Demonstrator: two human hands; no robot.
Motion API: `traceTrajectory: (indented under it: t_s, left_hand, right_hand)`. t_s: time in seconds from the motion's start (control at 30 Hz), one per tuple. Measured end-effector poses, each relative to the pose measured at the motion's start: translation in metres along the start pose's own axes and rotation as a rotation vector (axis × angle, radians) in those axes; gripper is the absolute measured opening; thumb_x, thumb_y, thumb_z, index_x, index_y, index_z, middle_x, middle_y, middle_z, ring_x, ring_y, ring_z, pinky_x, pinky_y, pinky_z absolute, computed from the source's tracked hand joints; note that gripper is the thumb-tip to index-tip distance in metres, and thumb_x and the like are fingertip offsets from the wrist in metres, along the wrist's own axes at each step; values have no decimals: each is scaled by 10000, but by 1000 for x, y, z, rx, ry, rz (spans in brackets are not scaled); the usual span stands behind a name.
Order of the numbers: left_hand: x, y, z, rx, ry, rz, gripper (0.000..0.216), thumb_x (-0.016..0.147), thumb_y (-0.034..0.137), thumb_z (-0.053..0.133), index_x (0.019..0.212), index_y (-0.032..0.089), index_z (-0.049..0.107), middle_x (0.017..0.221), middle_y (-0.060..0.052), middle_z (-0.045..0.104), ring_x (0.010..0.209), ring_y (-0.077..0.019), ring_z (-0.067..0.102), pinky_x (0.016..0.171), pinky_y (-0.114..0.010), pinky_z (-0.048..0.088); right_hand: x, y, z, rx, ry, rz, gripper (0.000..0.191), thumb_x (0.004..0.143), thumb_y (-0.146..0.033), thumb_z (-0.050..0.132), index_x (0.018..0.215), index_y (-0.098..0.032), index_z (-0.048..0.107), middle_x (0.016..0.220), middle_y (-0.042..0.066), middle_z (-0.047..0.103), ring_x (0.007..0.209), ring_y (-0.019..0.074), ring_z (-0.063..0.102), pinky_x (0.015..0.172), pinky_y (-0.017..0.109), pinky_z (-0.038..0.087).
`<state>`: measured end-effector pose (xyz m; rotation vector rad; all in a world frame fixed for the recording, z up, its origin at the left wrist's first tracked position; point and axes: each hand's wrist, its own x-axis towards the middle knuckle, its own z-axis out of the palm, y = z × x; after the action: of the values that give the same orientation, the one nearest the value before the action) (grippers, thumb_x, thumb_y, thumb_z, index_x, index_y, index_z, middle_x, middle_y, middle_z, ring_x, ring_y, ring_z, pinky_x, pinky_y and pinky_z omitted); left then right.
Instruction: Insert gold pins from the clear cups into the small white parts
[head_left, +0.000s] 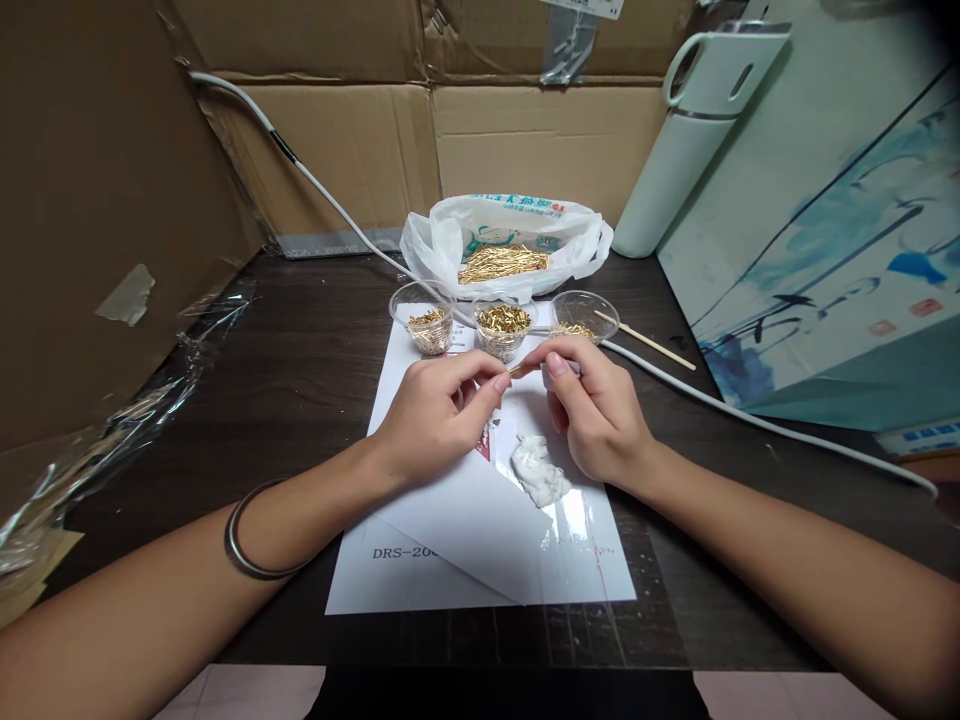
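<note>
My left hand (446, 415) is closed, thumb and index finger pinching a small thin gold-coloured pin (514, 372) above the paper. My right hand (596, 415) is curled, its index fingertip reaching the pin's other end. Under its thumb shows a pale bit of something I cannot make out. Just beyond the hands stand three clear plastic cups: a left cup (403, 318), a middle cup (499, 348) and a right cup (600, 300), each with small gold-coloured metal pieces. Crumpled white tissue (538, 472) lies below the right hand on white paper sheets (450, 580).
Behind the cups, a white plastic bag (427, 250) holds long gold-coloured pieces (506, 262). A white cable (330, 195) crosses behind the hands. A wooden stick (652, 342) lies at right. A pale green bottle (675, 160) leans beside a painted box (832, 270). Cardboard (315, 150) walls the back.
</note>
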<state>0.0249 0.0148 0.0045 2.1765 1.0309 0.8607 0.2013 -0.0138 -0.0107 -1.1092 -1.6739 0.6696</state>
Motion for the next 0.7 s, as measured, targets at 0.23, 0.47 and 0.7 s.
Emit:
traceTrajectory:
  t_s: [0.23,0.47,0.7]
  left_hand:
    - [-9,18,-5,103,-7,126,140,866,232,499,832,158,614,573,28,569,478,-75,444,542,-223,368]
    - [-16,33,-13,225,-415,102,217,912,257,379,785,173,533,534,35,473,485,-99,417,519,-244,298]
    - [-10,39,-27,-13,-818,1,300,944,246,314,728,175,509,613,24,610,597,-116,515,641,-253,356]
  right_hand:
    - [28,-17,-31,-256,210,-136,240,951,-284,352,976,-202,576,785,24,561,592,115,484,590,297,392]
    - [82,-17,-85,-700,-200,9,40,691,-211,707,681,-178,687,504,-12,490,542,131,490,551,312,360]
    - [114,12,-83,-764,-422,26,155,505,-173,818,546,-186,668,396,-59,461,374,63,392,474,286,314]
